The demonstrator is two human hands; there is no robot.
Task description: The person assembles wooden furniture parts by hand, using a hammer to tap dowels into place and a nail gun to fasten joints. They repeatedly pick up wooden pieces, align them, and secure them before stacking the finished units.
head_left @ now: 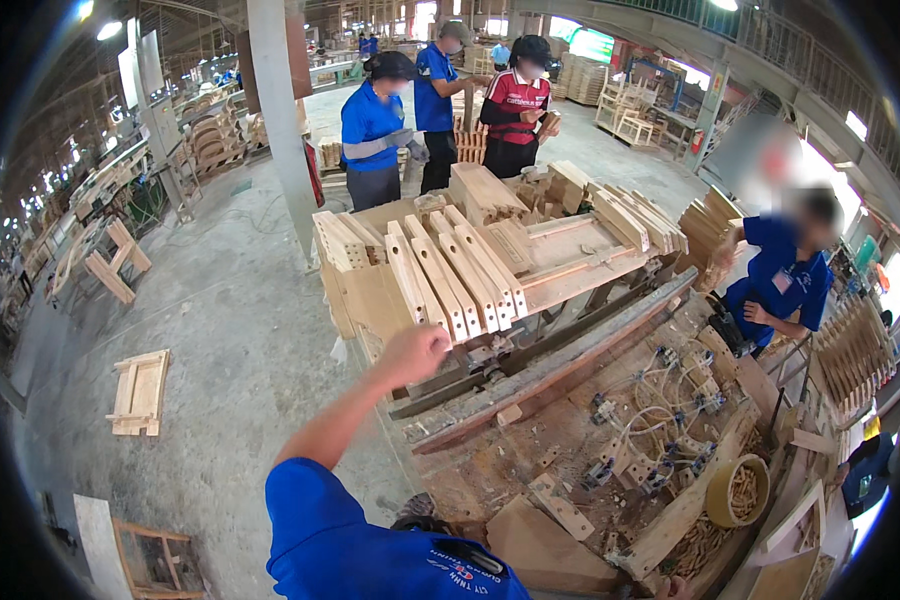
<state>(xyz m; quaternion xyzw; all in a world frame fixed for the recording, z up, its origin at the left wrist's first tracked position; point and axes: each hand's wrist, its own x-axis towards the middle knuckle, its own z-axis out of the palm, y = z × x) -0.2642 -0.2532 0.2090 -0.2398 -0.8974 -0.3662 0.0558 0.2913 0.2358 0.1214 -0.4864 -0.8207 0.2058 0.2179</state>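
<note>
My left arm reaches forward across the workbench. My left hand (417, 355) is closed in a fist at the near ends of a row of wooden slats (440, 280) with drilled holes; whatever it holds, if anything, is hidden. The slats lie side by side, end holes facing me. Only a bit of my right hand (674, 588) shows at the lower edge, below a heap of wooden dowels (698, 548); its fingers are mostly cut off. Beside that heap, a round yellowish tub (722, 494) holds more dowels.
Air hoses and clamps (660, 415) spread over the dusty bench right of my arm. A long metal rail (560, 365) crosses before the slats. Three co-workers (437, 90) stand beyond; another person (780, 270) works at the right. A wooden frame (140, 393) lies on the floor left.
</note>
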